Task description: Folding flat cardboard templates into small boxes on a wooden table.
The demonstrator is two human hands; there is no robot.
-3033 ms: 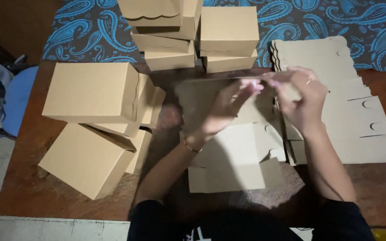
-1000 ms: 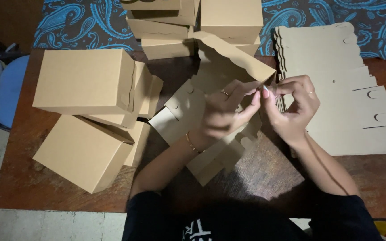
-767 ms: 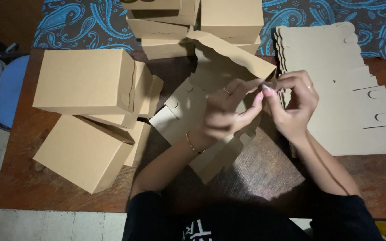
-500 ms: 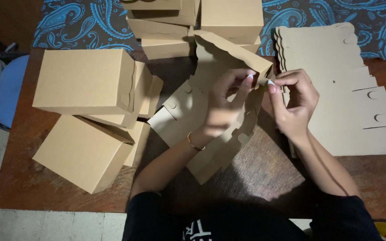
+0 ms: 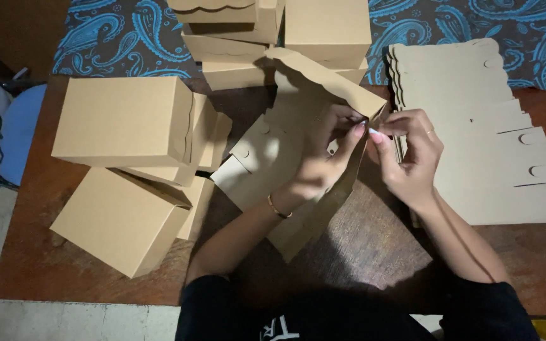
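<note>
- Since three seconds ago the flat cardboard blank [image 5: 273,158] has come up off the table [image 5: 374,252]; it lay spread out under the hands then, and now one scalloped flap stands raised toward the far side, with both hands gathered at its right corner.
- Head view: the left hand [image 5: 323,158] reaches across the blank, its fingers [image 5: 355,129] pinched on the corner fold. The right hand [image 5: 412,158] meets it from the right, fingertips closed on the same corner, so both grip the card where two panels join.
- The blank sits near the middle of the brown table, tilted, its near end resting on the wood.
- To the left lie finished tan boxes [image 5: 124,120], stacked loosely; more boxes [image 5: 327,28] stand at the far edge on a blue patterned cloth [image 5: 109,38]. To the right is a pile of unfolded blanks [image 5: 475,126].
- As I read it, the step in hand is locking a side tab into the corner. The next move would call for a firm push at the slot while holding the panels square, then the same on the other side.
</note>
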